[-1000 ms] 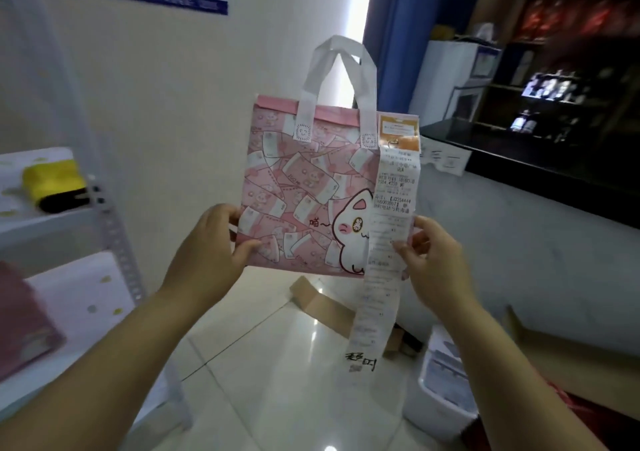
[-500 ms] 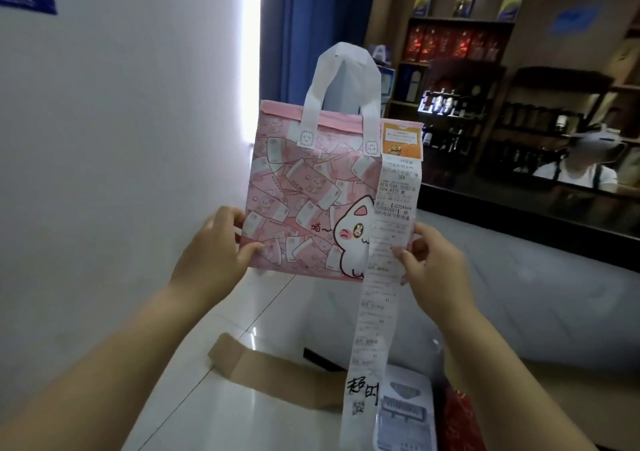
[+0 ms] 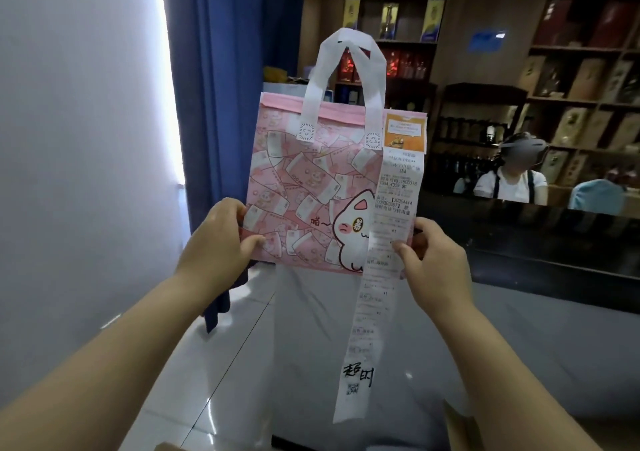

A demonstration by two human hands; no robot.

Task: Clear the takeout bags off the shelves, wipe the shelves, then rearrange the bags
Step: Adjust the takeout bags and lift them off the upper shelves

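Both hands are gripping the pink takeout bag [image 3: 304, 180] in mid-air ahead of the person. The left hand [image 3: 214, 243] is pinching its lower edge at about 8 o'clock, thumb on the printed face. The right hand [image 3: 436, 267] is pinching at about 4 o'clock, thumb pressing the long receipt [image 3: 367, 329] against the bag. The bag is hanging upright and flat, white handles [image 3: 349, 40] standing at 12 o'clock, with no shelf in sight. The receipt is trailing from the 2 o'clock corner toward 6 o'clock, well below the bag and above the tiled floor [image 3: 225, 381]. To do this well, I judge the person is needing only a light, level pinch, gathering the loose strip before setting the bag down, since it looks likely to snag or tear.
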